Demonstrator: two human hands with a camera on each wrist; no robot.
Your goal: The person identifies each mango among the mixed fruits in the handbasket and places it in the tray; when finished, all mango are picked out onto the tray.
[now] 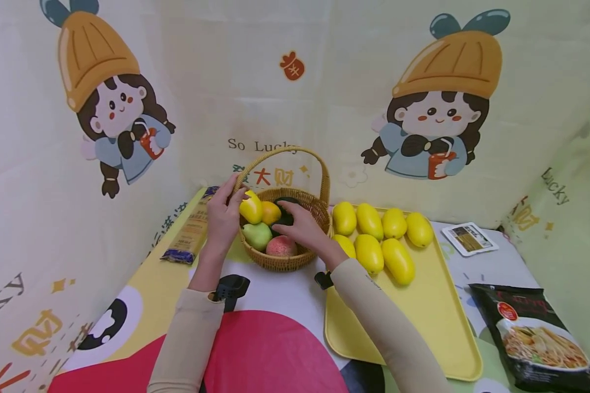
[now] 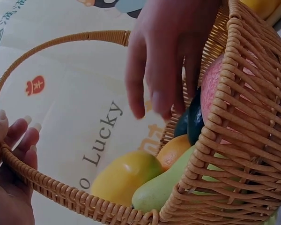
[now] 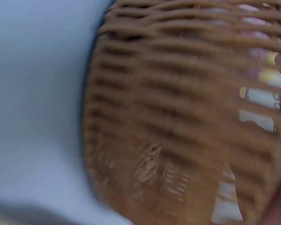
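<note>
My left hand [image 1: 223, 210] grips the handle [image 2: 61, 44] of the wicker basket [image 1: 281, 264] at its left side, thumb and fingers on either side of the woven cane. Over the basket's middle, my right hand [image 1: 302, 226] reaches in with fingers pointing down and spread. Its fingertips are close over the dark green fruits [image 2: 195, 119], with nothing held. Beside these lie a yellow mango [image 1: 250, 208], an orange [image 1: 270, 213], a green pear [image 1: 257, 236] and a pink peach [image 1: 282, 246]. In the right wrist view, the blurred woven basket wall [image 3: 168, 108] fills most of the picture.
To the right, a yellow tray [image 1: 403, 322] carries several yellow mangoes [image 1: 398, 262]. Past it lie a small white packet [image 1: 469, 239] and a black noodle bag [image 1: 541, 338]. A long noodle pack [image 1: 189, 234] lies left of the basket. Printed cloth walls stand behind and beside.
</note>
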